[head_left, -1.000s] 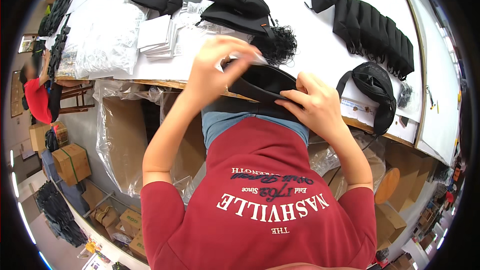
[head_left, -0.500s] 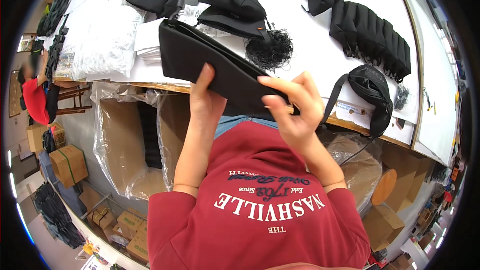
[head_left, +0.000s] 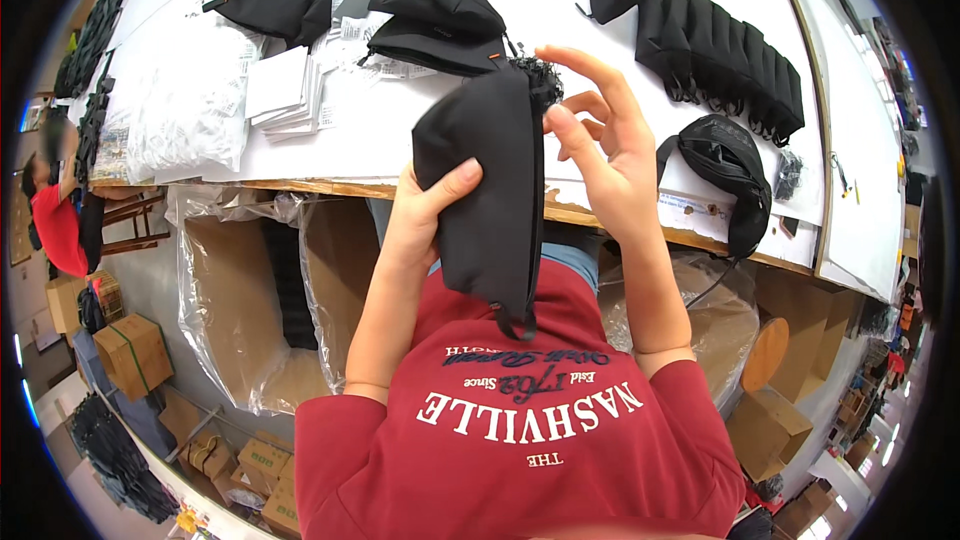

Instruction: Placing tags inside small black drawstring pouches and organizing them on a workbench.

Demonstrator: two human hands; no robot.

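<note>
We locate the black pouch at frame centre, long axis near vertical. Our left hand pinches its left side. Our right hand, fingers spread, lies just beside its upper right edge; we cannot confirm contact.

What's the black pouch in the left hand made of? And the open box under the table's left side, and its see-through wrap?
Pouch: probably cloth, matte black with soft bends. Open box: likely cardboard, dull brown with flat sides. Wrap: thin plastic film, it seems, shiny and crinkled.
</note>
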